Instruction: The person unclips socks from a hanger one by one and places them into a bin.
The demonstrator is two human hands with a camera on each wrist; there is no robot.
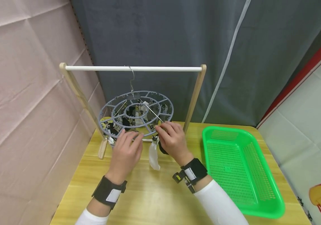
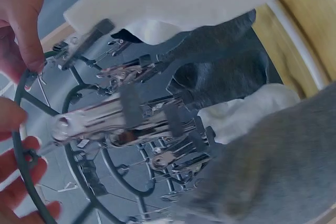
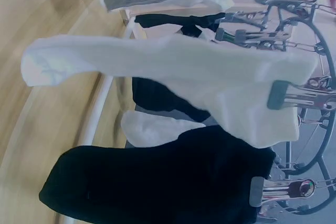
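A round grey clip hanger (image 1: 114, 119) hangs by its metal hook from a white rail, with socks clipped below it. My left hand (image 1: 126, 153) holds the near rim, fingers around the ring in the left wrist view. To its right my right hand (image 1: 174, 139) pinches the rim with thumb and fingertips. Below the right hand hangs a white sock (image 1: 154, 156), beside a black sock (image 3: 157, 179). A grey sock (image 2: 262, 156) hangs close to the left wrist camera. Metal clips (image 2: 94, 121) dangle from the rings. Neither hand grips a sock.
The white rail (image 1: 98, 68) rests on wooden end posts (image 1: 195, 97) on a wood-grain table (image 1: 149, 200). At the right stands a green plastic basket (image 1: 228, 168). A grey curtain (image 1: 155, 34) hangs behind, and a pale cloth wall (image 1: 25, 109) is at the left.
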